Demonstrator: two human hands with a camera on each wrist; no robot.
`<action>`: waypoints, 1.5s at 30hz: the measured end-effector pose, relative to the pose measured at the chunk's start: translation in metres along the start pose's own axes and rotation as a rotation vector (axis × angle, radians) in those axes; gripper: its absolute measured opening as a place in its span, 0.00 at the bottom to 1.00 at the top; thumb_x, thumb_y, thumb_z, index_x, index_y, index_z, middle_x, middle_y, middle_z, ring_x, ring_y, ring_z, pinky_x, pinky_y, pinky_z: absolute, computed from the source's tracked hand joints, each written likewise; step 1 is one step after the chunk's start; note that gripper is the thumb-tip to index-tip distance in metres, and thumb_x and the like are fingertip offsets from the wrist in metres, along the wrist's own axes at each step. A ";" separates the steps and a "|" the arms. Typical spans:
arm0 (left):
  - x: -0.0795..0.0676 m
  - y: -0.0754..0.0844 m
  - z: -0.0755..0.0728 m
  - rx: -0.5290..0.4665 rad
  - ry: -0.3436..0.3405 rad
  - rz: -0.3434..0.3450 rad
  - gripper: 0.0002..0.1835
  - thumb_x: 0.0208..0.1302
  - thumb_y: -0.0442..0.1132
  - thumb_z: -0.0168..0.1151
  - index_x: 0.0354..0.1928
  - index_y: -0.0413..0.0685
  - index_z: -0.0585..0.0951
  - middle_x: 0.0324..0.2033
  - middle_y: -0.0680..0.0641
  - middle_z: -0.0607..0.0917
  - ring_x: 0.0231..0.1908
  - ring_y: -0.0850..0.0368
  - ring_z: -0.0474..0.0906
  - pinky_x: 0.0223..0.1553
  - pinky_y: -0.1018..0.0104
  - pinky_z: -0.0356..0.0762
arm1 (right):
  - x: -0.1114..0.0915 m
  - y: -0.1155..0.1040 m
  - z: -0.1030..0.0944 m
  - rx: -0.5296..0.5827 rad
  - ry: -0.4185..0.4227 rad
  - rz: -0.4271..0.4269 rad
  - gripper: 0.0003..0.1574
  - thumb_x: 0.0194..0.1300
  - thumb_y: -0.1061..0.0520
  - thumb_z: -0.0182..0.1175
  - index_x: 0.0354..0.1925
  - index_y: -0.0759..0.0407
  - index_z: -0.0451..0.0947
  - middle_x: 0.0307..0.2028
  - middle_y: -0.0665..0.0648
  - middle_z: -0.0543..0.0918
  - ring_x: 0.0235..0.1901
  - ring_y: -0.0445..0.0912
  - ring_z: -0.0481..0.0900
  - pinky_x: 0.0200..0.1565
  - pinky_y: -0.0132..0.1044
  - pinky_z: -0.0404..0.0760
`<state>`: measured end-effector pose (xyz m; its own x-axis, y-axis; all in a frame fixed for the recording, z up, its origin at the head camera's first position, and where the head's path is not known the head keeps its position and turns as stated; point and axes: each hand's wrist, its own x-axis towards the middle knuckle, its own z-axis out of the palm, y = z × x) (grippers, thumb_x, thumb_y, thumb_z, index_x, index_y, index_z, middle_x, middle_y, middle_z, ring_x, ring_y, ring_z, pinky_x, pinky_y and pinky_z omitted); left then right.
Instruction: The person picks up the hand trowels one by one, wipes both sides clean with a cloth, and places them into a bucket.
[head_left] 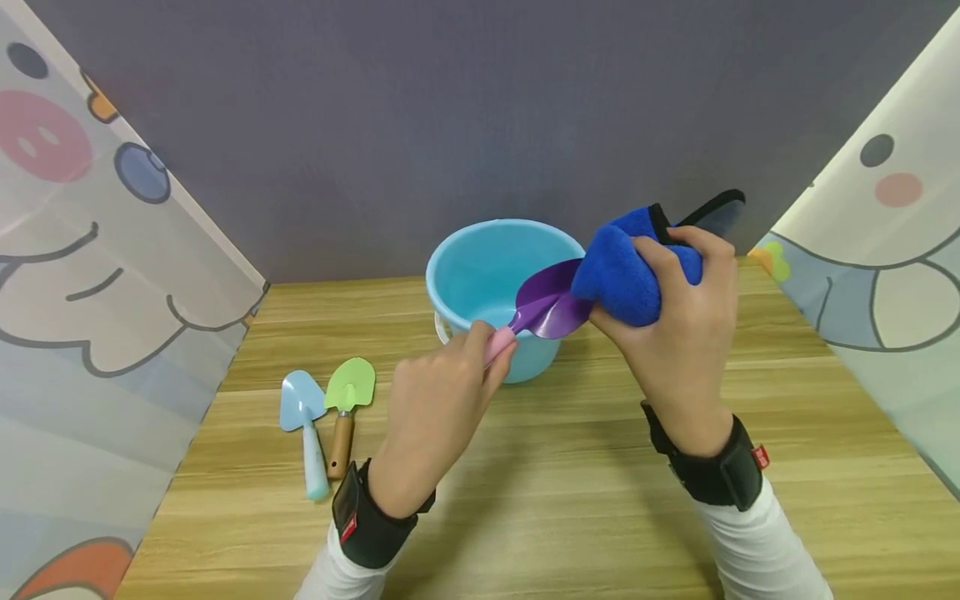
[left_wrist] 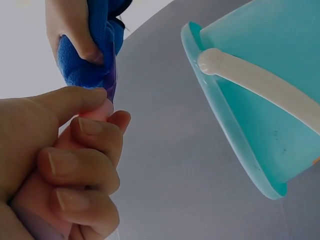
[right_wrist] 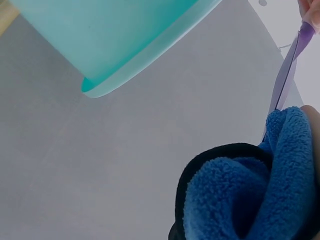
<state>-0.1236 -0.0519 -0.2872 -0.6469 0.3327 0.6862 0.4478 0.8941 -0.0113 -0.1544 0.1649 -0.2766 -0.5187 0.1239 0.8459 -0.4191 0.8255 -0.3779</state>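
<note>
My left hand grips the pink handle of a toy trowel with a purple blade, raised in front of the bucket. Bunched in my right hand is a blue plush cloth with black edging. The cloth laps over the tip of the purple blade, hiding it. Thumb and fingers of the right hand pinch the cloth from both sides; in the right wrist view the cloth folds against the blade. Behind the trowel stands a light blue bucket with a white handle.
On the wooden table to the left lie a light blue toy trowel and a green one with a wooden handle, side by side. A grey panel rises behind, and cartoon-printed panels flank both sides.
</note>
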 end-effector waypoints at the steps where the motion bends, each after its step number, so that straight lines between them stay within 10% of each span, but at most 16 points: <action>1: 0.000 0.000 0.001 0.003 0.001 0.000 0.18 0.64 0.52 0.61 0.27 0.45 0.76 0.08 0.52 0.69 0.07 0.59 0.60 0.06 0.68 0.54 | 0.000 0.001 0.000 -0.002 0.002 0.002 0.38 0.39 0.52 0.79 0.50 0.59 0.80 0.56 0.73 0.73 0.59 0.66 0.68 0.56 0.70 0.70; 35: -0.001 -0.005 -0.001 -0.001 -0.005 0.003 0.19 0.61 0.52 0.63 0.22 0.46 0.75 0.08 0.54 0.63 0.08 0.61 0.55 0.08 0.70 0.47 | 0.011 0.017 -0.010 0.052 -0.014 0.059 0.35 0.43 0.56 0.74 0.52 0.62 0.77 0.57 0.76 0.69 0.59 0.68 0.68 0.57 0.72 0.69; 45: -0.001 -0.004 -0.003 -0.060 -0.032 -0.022 0.18 0.62 0.55 0.62 0.25 0.48 0.78 0.05 0.55 0.67 0.07 0.62 0.55 0.10 0.71 0.45 | 0.021 0.015 -0.023 0.130 0.049 0.209 0.34 0.40 0.66 0.70 0.51 0.65 0.78 0.57 0.55 0.69 0.61 0.59 0.67 0.62 0.65 0.65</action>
<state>-0.1226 -0.0565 -0.2854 -0.6758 0.3231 0.6625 0.4689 0.8819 0.0481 -0.1541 0.1923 -0.2557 -0.5686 0.3142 0.7603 -0.4007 0.7014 -0.5895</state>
